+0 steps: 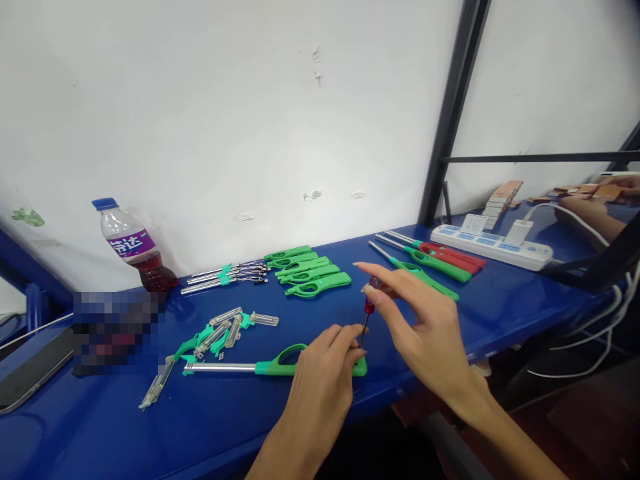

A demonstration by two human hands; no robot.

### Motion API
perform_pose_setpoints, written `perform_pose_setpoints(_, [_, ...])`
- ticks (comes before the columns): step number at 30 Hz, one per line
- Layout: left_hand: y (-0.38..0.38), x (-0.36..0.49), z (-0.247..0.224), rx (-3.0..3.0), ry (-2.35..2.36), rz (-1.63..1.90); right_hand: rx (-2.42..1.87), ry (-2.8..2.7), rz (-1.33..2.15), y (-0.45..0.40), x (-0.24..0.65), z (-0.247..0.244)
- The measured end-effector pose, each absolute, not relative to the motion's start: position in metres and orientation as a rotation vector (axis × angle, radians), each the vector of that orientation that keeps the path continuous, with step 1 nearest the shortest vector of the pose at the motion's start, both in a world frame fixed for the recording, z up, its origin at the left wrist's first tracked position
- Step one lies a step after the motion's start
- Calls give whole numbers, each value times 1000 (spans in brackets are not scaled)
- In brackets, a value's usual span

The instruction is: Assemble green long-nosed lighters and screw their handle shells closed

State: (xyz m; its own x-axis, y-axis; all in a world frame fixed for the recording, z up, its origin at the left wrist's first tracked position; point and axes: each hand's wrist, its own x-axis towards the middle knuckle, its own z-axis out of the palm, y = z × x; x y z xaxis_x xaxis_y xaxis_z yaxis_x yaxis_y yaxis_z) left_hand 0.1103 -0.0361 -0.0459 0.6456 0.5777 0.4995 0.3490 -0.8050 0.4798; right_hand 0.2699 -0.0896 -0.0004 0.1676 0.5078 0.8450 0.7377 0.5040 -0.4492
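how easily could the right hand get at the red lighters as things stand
Probably yes, with a reach over: two green lighters lie between the right hand and the red lighters, but low on the table. It has the screwdriver, though, which might hamper a grasp.

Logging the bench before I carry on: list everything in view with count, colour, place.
Front lighter: one, green, silver rod, bench front
Screwdriver: one, dark red, above that lighter's handle
Handle shells: about five, green, rear centre
Rod assemblies: several, silver and teal, left of shells
Clear parts: at least five, transparent, left heap
Teal pieces: several, same heap
Green-handled lighters: two, right rear
Red-handled lighters: overlapping, count unclear, behind those
Bottle: one, blue cap, purple label, rear left
Pixelated patch: one, contents hidden, left
Power strip: one, white, right
Bench: one, blue, throughout
Wall: white, behind
Another person's hand: at least one, far right
Left hand: one, bare, on front lighter
Right hand: one, bare, holding screwdriver
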Motion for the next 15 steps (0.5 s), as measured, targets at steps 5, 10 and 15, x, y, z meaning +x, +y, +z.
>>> perform_pose_setpoints(5, [-37, 110, -48, 2527, 712, 922, -1156, -1481, -239, -89, 270, 0])
perform_pose_setpoints(10, [-35, 110, -50, 2515, 713, 913, -1164, -1499, -207, -90, 269, -2])
perform_pose_setpoints(15, [-40, 109, -48, 2483, 727, 915, -1150, -1507, -159, -92, 269, -4])
